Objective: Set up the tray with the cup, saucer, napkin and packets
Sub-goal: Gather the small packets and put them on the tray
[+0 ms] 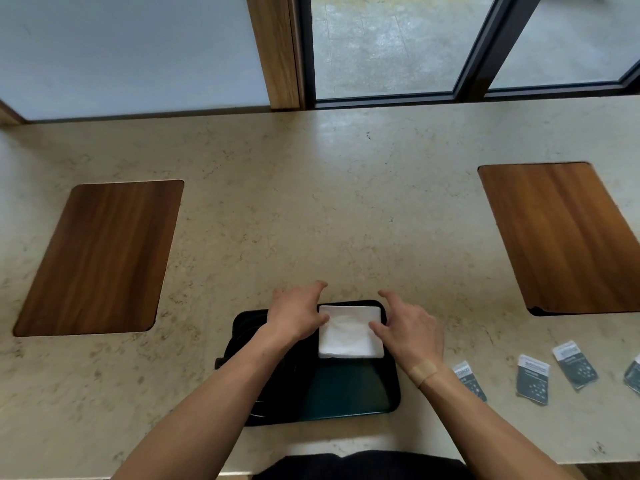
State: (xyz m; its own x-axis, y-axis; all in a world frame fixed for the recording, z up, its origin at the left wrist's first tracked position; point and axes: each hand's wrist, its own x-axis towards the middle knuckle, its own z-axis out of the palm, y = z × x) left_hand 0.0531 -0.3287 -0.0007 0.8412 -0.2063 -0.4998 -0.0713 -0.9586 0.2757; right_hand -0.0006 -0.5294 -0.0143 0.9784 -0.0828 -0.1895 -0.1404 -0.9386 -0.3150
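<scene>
While a folded white napkin (349, 332) lies in the far right corner of a dark tray (349, 389), a person at a pale stone-patterned desk (311, 220) rests both hands at its sides. Left hand (298, 313) touches the napkin's left edge, right hand (408, 327) its right edge; the fingers of both are spread open and grip nothing. Four dark packets (533, 379) lie in a row on the desk just right of the tray, apart from it. Two wooden panels (100, 258) are set into the desk, one well off to each side.
</scene>
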